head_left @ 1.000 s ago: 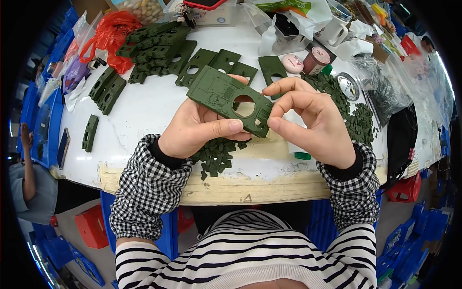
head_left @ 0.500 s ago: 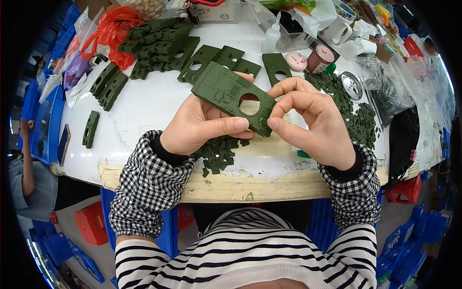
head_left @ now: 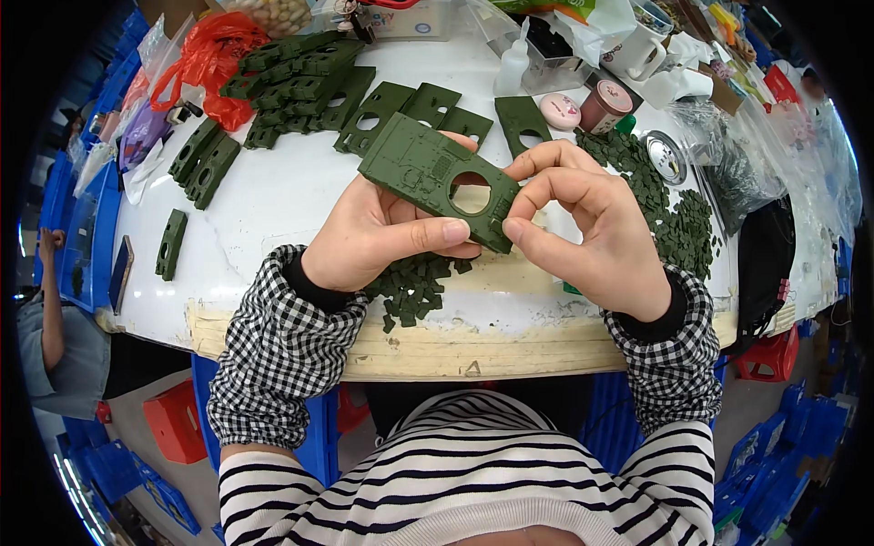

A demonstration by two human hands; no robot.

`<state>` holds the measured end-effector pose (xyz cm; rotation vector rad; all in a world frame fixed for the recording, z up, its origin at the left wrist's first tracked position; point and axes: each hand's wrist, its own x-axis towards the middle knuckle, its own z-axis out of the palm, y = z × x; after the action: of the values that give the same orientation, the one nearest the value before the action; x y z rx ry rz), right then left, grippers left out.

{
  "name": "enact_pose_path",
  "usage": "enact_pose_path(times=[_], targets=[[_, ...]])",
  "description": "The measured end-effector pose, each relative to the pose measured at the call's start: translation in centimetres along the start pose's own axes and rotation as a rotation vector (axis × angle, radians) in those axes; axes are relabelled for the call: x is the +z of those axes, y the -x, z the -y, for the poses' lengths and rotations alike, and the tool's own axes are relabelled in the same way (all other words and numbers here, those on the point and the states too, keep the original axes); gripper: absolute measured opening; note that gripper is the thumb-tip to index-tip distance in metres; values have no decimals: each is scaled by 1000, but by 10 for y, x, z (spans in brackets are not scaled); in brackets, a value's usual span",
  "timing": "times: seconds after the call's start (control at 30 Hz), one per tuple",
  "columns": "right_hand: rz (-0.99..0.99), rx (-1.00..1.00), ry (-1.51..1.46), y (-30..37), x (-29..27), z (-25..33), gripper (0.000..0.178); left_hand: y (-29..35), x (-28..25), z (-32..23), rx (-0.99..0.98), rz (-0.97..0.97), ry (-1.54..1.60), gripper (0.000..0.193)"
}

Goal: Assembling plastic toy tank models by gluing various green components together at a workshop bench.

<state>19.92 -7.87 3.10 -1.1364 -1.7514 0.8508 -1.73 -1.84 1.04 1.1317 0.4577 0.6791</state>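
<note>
My left hand (head_left: 360, 232) is closed around a dark green plastic toy tank hull (head_left: 414, 168), thumb on the near edge and fingers underneath. The hull is tilted above the table, its round hole toward the right. At its right end, my right hand (head_left: 596, 227) is closed in a pinch, thumb and index finger at the corner. Whether a tiny part sits between those fingertips I cannot make out. Below my left hand lies a pile of small flat green pieces (head_left: 414, 296). Beyond the held hull, several similar green hulls (head_left: 369, 118) lie on the table.
Stacked green hulls (head_left: 305, 77) stand far left near a red plastic bag (head_left: 214, 55). A larger heap of small green parts (head_left: 678, 237) spreads at right, beside a round metal lid (head_left: 665, 156). A white squeeze bottle (head_left: 513, 68) and pink tin (head_left: 608, 105) stand behind. Another person's arm (head_left: 52, 300) shows far left.
The hull has shifted very slightly left and up in my hands. Both hands keep nearly the same hold.
</note>
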Motion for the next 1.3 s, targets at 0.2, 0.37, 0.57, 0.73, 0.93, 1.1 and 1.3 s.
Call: enact_pose_path(times=[0.2, 0.37, 0.57, 0.73, 0.93, 1.1, 1.3], targets=[[-16, -36, 46, 0, 1, 1, 9, 0, 0, 0, 10, 0, -7, 70], [-20, -30, 50, 0, 2, 2, 9, 0, 0, 0, 7, -11, -7, 70], [-16, -26, 50, 0, 1, 2, 9, 0, 1, 0, 13, -9, -10, 70], [-21, -58, 96, 0, 1, 3, 9, 1, -3, -2, -24, 47, 38, 63], [-31, -83, 141, 0, 1, 4, 11, 1, -3, -1, -13, 59, 37, 62], [-31, -124, 176, 0, 1, 5, 11, 0, -1, 3, 13, 18, -3, 69], [-16, -116, 168, 1, 0, 5, 11, 0, -2, 3, -3, 25, 5, 70]])
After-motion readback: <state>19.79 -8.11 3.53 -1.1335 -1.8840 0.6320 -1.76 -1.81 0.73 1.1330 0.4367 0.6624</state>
